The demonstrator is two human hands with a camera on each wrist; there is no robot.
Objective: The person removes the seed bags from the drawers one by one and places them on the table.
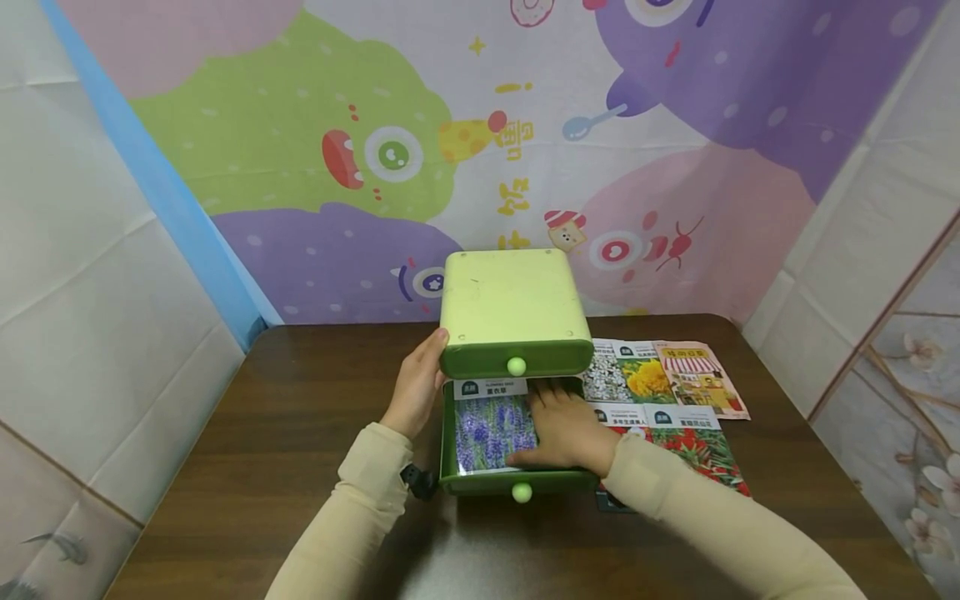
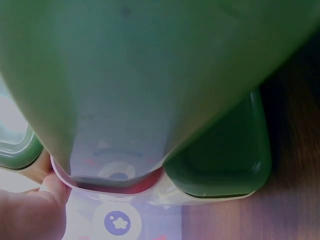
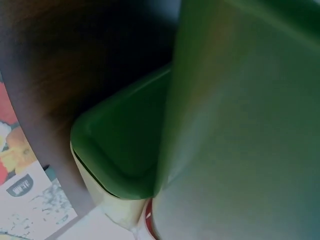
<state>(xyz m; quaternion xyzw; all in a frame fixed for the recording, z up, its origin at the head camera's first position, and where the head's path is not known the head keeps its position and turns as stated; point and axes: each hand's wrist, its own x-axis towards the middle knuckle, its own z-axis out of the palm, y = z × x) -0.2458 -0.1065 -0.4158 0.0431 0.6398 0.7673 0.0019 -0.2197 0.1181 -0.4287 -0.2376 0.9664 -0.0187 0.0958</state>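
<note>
A small drawer cabinet (image 1: 516, 300) with a pale yellow-green top stands on the table. Its top drawer (image 1: 480, 360) is closed, and the drawer below (image 1: 450, 442) is pulled out. Inside that drawer lies a flower seed packet (image 1: 491, 433) with a purple flower picture. My right hand (image 1: 573, 429) rests over the packet's right side, fingers spread and reaching into the drawer. The left hand (image 1: 416, 379) touches the cabinet's left side near the front; some of its fingers are hidden. Beneath the pulled-out drawer, a green lower drawer front (image 2: 222, 150) shows in the left wrist view.
Several other packets lie on the brown table (image 1: 315, 433) to the right of the cabinet, including a red-flower packet (image 1: 690, 442), a yellow-flower packet (image 1: 647, 379) and a pink packet (image 1: 705, 379). A cartoon-patterned cloth (image 1: 300, 267) hangs behind the table.
</note>
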